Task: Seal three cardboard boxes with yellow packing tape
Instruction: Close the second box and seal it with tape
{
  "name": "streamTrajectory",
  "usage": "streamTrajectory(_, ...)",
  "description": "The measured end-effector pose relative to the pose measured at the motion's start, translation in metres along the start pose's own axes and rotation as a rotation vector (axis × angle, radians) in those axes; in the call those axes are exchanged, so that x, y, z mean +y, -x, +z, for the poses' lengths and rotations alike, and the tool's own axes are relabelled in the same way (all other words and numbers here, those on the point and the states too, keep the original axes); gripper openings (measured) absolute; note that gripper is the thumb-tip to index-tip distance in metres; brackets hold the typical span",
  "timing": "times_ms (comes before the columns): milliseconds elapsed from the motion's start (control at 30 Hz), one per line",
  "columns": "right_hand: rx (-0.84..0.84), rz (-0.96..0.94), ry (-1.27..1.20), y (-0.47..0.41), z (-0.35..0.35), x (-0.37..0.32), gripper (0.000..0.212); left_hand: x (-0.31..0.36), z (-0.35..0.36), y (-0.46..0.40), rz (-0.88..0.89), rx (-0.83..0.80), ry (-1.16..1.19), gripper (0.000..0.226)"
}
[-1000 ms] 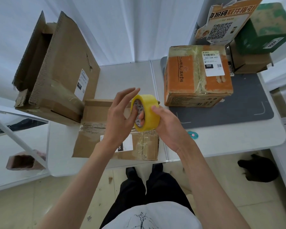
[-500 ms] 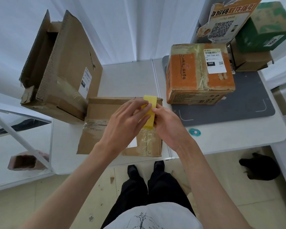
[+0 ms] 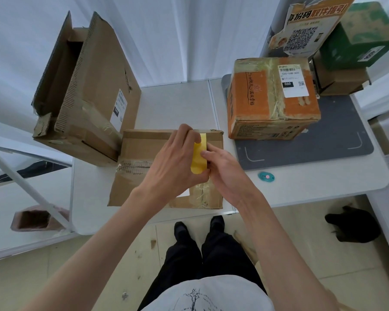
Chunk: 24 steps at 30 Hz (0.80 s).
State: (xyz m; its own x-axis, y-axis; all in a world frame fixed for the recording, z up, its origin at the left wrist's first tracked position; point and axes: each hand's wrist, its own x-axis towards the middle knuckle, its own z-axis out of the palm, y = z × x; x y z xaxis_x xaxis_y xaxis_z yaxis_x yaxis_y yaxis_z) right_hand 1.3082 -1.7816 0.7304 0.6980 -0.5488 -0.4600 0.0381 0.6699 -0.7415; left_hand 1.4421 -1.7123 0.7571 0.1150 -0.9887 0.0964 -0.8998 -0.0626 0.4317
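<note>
gripping yellow tape roll [image 3: 198, 157] with both hands [image 3: 174, 162] [image 3: 226, 170], hiding flat box [image 3: 142, 153] beside orange box [image 3: 271, 97].

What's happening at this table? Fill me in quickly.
A person holds a roll of yellow packing tape in both hands, left hand and right hand, above a flat brown cardboard box at the table's near edge. An orange box sits on a grey mat; a large open box stands left.
</note>
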Motion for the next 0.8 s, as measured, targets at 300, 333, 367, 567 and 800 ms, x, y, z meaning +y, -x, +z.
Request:
streamTrajectory(300,0.014,0.025,-0.004,0.006,0.008,0.012,0.035,0.006,0.011,0.018,-0.094,0.020,0.045,0.051)
streamTrajectory(333,0.014,0.030,0.003,0.007,0.009,0.013,0.035,0.006,0.011,0.018,-0.096,0.019,0.048,0.051)
streamTrajectory(367,0.016,0.035,0.011,0.007,0.009,0.014,0.035,0.005,0.011,0.018,-0.099,0.015,0.052,0.051)
streamTrajectory(567,0.049,0.040,0.026,0.009,0.012,0.025,0.033,0.001,0.016,0.019,-0.112,0.024,0.079,0.049)
streamTrajectory(800,0.087,0.054,-0.071,0.010,0.016,0.037,0.032,0.002,0.025,0.026,-0.162,0.031,0.125,0.035)
